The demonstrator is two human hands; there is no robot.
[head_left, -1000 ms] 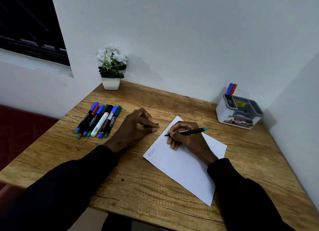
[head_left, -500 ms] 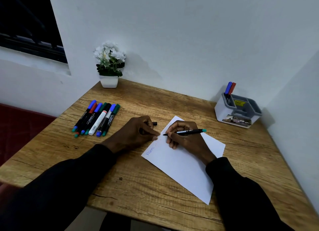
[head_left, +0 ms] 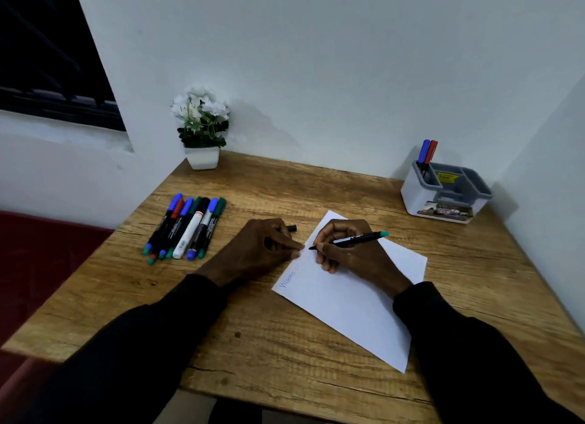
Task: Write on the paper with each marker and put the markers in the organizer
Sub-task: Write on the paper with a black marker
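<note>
A: Where is the marker in use, and how is it held?

B: The marker (head_left: 351, 240) is gripped in the right hand (head_left: 348, 259) as for writing, with its tip set near the upper left edge of the paper (head_left: 348, 306). Its long axis is laid left to right: the tip is turned toward the left hand (head_left: 262, 249), the green end toward the organizer (head_left: 421, 199).

A: And the left hand?

B: Its fingers are curled round what is taken to be the cap (head_left: 292, 228), just beside the paper, on the bench (head_left: 285, 344).

A: On what is the coming move judged to turn?

B: The organizer is set at the far right, well apart, so the right hand is the nearer. A row of markers (head_left: 186, 227) is laid out to the left.

A: Can anything be read?

B: A blue word is written near the paper's left corner, but it cannot be made out. The organizer's yellow sticker and front label are too small.
</note>
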